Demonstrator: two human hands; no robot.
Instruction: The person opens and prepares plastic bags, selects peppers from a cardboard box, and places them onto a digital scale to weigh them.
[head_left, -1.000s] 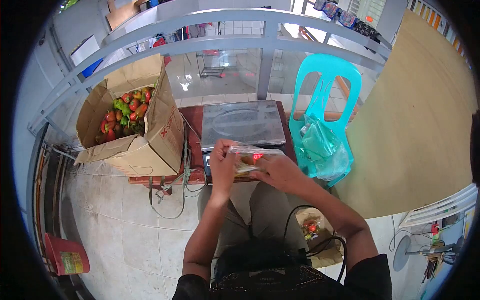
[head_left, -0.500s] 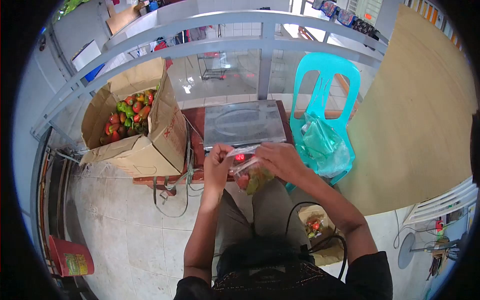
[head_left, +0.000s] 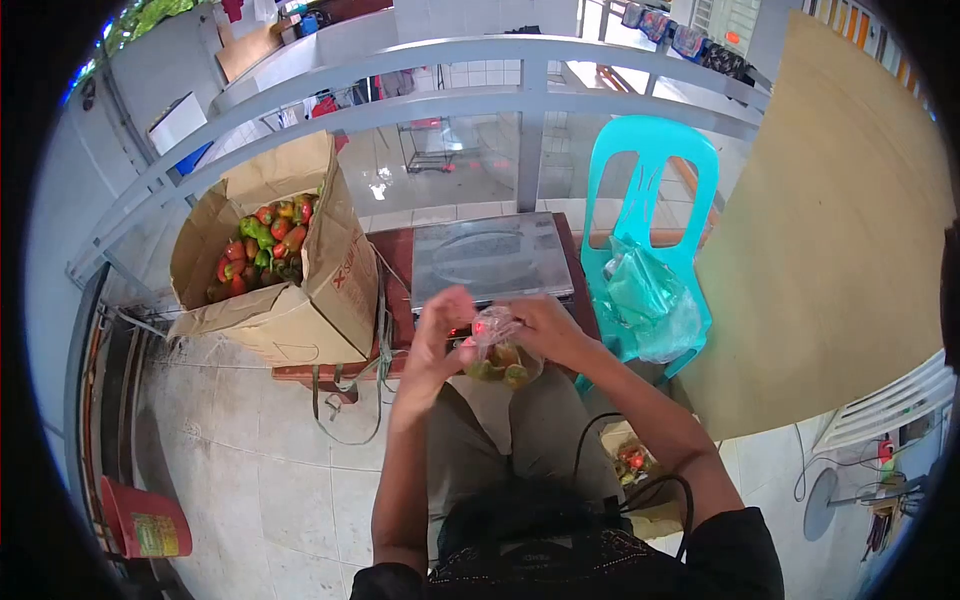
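Apparently, right hand (head_left: pixel 540 326) pinches the gathered neck of the clear bag (head_left: pixel 490 366), above the lap (head_left: pixel 465 412); left hand (head_left: pixel 436 335) has fingers spread beside it, contact unclear. If right-hand pinch slips, peppers (head_left: pixel 515 376) could spill.

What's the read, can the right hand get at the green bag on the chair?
Probably yes: the green bag lies on the turquoise chair near the right hand, nothing visible between. That hand grips the clear bag, so it likely must let go first.
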